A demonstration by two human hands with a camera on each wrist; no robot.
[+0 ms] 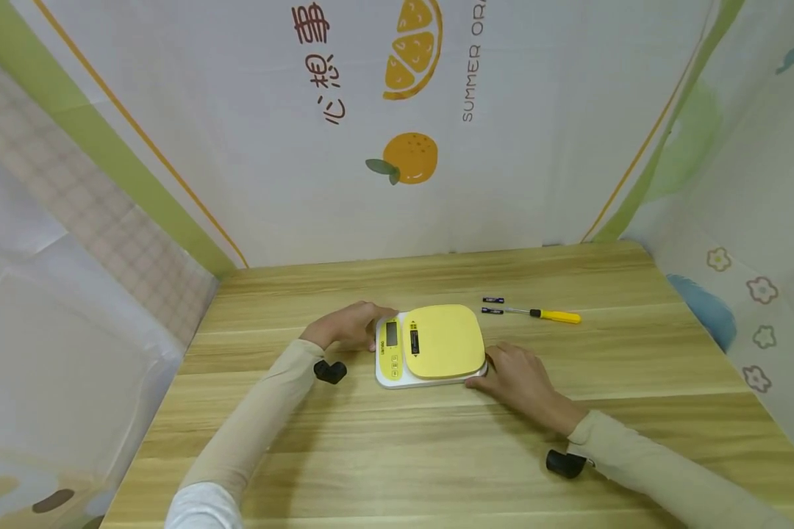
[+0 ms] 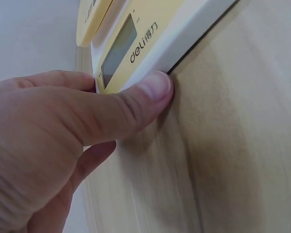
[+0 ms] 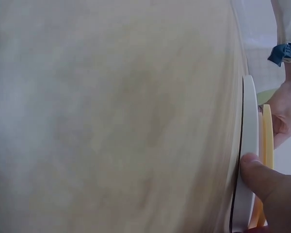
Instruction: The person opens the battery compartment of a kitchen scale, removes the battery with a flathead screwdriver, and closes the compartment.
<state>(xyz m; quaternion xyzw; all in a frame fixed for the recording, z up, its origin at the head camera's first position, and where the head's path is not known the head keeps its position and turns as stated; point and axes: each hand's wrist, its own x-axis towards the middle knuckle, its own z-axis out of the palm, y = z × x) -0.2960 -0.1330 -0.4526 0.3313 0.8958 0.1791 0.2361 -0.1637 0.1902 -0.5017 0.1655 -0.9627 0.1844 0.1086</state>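
A kitchen scale [image 1: 445,342] with a yellow weighing plate and a white base lies on the wooden table, its plate facing up. The display [image 2: 120,48] on its left side is blank. At the far left corner, my left hand [image 1: 355,323] grips the base; in the left wrist view the thumb [image 2: 155,87] presses the white side near the display, with fingers on the adjoining edge. My right hand [image 1: 517,376] holds the near right corner. In the right wrist view its thumb [image 3: 252,170] lies against the white side wall, while its other fingers are mostly hidden.
Behind the scale to the right lie two small dark batteries, the far battery [image 1: 492,300] and the near battery [image 1: 492,311]. A screwdriver [image 1: 559,317] with a yellow handle points its shaft toward the near one. A printed white curtain [image 1: 271,198] hangs along the table's back edge.
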